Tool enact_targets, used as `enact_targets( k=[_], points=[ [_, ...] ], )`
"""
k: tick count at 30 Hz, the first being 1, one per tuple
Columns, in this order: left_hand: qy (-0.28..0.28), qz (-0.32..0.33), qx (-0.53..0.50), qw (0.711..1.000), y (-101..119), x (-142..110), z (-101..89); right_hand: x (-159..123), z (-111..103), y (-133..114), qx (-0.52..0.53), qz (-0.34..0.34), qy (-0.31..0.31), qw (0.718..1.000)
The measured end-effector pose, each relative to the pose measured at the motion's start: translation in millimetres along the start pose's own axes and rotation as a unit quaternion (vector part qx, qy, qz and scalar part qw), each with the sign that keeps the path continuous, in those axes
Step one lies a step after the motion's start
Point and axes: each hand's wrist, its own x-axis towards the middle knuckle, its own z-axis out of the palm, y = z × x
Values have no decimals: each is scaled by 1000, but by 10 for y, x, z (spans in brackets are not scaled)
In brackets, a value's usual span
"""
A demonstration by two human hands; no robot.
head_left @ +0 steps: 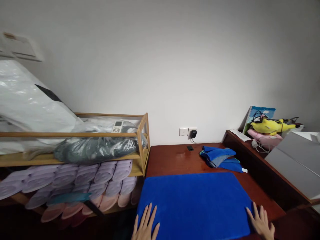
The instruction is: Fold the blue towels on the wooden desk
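A blue cloth [197, 203] lies spread flat on the reddish-brown desk [170, 158]. My left hand [145, 224] rests on the cloth's near left part, fingers spread and holding nothing. At the right edge of the cloth is my right hand [261, 220], with its fingers apart and nothing in them. Part of each palm is cut off by the bottom of the view. Farther back on the desk, toward the right, sits a crumpled blue and grey cloth [220, 156] with a white tag.
To the left stands a wooden rack [143, 146] with plastic-wrapped items, a remote control [117, 126] and rows of slippers [100, 171]. A raised ledge at right carries a yellow plush toy [271, 126] and grey boxes [295, 160]. A black plug [193, 134] sits in the wall.
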Motion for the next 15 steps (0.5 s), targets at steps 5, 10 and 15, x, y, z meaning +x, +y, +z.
enact_targets(
  k=[5,10,15],
  points=[
    [7,0,1,1000,17,-4,1,-511,260,-482,-50,-159,-37,985],
    [1,-1,6,1000,29,-32,-21,-795,390,-539,-55,-161,-46,984],
    [-10,-2,-2,1000,-2,-36,-25,-627,356,-129,-51,-141,-63,987]
  ],
)
